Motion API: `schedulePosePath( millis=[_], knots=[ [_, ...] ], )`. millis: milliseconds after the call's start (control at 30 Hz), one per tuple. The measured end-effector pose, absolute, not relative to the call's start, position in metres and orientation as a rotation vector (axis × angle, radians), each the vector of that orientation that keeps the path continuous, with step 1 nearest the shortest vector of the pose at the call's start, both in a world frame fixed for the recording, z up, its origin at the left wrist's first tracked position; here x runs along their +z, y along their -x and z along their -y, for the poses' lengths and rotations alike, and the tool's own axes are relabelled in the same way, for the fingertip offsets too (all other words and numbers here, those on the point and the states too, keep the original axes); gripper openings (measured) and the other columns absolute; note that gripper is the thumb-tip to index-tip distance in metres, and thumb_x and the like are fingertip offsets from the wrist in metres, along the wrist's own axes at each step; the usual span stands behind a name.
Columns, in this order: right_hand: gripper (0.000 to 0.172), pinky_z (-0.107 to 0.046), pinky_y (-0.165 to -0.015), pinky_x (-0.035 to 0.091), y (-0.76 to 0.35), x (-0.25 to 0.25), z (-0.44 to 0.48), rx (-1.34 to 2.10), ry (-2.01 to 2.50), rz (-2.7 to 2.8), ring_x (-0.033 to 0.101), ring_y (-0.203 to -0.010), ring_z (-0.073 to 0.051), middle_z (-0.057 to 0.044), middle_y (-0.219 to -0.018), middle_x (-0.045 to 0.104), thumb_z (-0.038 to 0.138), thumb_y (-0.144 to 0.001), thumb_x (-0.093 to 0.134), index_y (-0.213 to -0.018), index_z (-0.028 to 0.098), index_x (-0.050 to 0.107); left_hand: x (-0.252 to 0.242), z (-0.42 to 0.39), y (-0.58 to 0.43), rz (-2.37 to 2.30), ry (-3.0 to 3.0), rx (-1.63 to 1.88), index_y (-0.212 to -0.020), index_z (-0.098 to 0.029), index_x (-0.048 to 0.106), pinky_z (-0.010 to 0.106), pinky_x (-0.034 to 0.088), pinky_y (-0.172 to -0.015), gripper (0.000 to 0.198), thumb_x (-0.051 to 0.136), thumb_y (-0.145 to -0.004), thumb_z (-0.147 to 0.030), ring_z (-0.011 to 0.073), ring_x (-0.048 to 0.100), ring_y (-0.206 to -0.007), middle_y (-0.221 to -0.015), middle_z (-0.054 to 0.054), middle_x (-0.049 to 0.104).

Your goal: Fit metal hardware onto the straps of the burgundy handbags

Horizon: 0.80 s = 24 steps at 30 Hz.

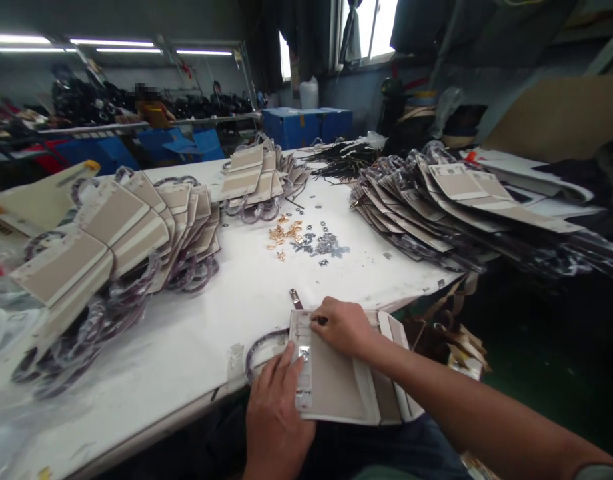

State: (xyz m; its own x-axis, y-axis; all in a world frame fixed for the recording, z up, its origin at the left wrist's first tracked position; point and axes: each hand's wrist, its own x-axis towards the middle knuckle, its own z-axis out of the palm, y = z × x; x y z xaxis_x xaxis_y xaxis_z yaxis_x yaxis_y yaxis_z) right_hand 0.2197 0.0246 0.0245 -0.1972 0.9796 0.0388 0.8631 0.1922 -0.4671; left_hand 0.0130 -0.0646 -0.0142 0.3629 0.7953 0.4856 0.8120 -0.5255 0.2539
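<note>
A beige bag panel (336, 383) with pale edging and a folded flap lies over the table's front edge, its purple wrapped handle (253, 353) on the left. My left hand (281, 400) grips the panel's left edge, fingers resting on top beside a silver metal plate (304, 352). The thumb is hidden. At the panel's upper left corner my right hand (343, 327) is closed in a pinch. A small dark thing shows at its fingertips, too small to name. Just beyond the panel lies a short dark strap with a metal end (296, 298).
Gold fittings (279, 233) and silver metal plates (326, 245) lie in loose heaps on the white table (186, 353). Stacked bag panels stand at left (121, 227), back (251, 177) and right (436, 200). Black straps (343, 157) lie behind. Blue boxes (306, 127) are beyond.
</note>
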Motion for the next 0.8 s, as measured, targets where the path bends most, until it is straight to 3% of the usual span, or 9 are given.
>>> schedulePosePath(
  millis=[133,233,300,467,800],
  knots=[
    [0.028,-0.028,-0.074,0.045,-0.212,0.021,-0.026,0.397,1.754,2.182,0.072,-0.089,-0.019,-0.004,-0.110,0.076,0.036,-0.100,0.055,-0.099,0.028,0.082,-0.005,0.055,0.001,1.400,2.688,-0.721,-0.132,-0.017,0.063,0.057,0.052,-0.110,0.061,0.068,-0.072,-0.011,0.0373,0.057,-0.135,-0.150,0.017,0.061],
    [0.028,-0.028,-0.075,0.045,-0.212,0.023,-0.029,0.404,1.756,2.202,0.072,-0.088,-0.019,-0.005,-0.109,0.076,0.033,-0.099,0.054,-0.100,0.026,0.082,0.011,0.041,0.017,1.288,2.897,-0.529,-0.142,-0.021,0.060,0.055,0.053,-0.111,0.080,0.084,-0.066,-0.032,0.0384,0.052,-0.143,-0.158,0.014,0.053],
    [0.029,-0.028,-0.075,0.046,-0.214,0.024,-0.029,0.398,1.752,2.203,0.073,-0.088,-0.020,-0.006,-0.109,0.076,0.034,-0.099,0.054,-0.100,0.025,0.081,0.019,0.027,0.023,1.322,2.950,-0.455,-0.149,-0.022,0.055,0.053,0.052,-0.113,0.087,0.084,-0.070,-0.044,0.0360,0.051,-0.145,-0.159,0.013,0.052],
    [0.032,-0.030,-0.074,0.047,-0.212,0.020,-0.024,0.366,1.784,2.182,0.072,-0.088,-0.022,-0.008,-0.110,0.075,0.038,-0.102,0.052,-0.102,0.024,0.081,0.012,-0.008,0.011,1.377,2.861,-0.406,-0.152,-0.017,0.053,0.053,0.044,-0.120,0.066,0.063,-0.094,-0.048,0.0309,0.052,-0.145,-0.156,0.016,0.054],
    [0.029,-0.031,-0.072,0.045,-0.203,0.012,-0.015,0.247,1.734,2.176,0.069,-0.091,-0.023,-0.008,-0.101,0.071,0.034,-0.102,0.051,-0.093,0.022,0.075,-0.001,-0.014,0.007,1.567,2.841,-0.312,-0.152,-0.019,0.052,0.057,0.037,-0.123,0.062,0.059,-0.096,-0.043,0.0288,0.050,-0.147,-0.160,0.012,0.050]
  ],
)
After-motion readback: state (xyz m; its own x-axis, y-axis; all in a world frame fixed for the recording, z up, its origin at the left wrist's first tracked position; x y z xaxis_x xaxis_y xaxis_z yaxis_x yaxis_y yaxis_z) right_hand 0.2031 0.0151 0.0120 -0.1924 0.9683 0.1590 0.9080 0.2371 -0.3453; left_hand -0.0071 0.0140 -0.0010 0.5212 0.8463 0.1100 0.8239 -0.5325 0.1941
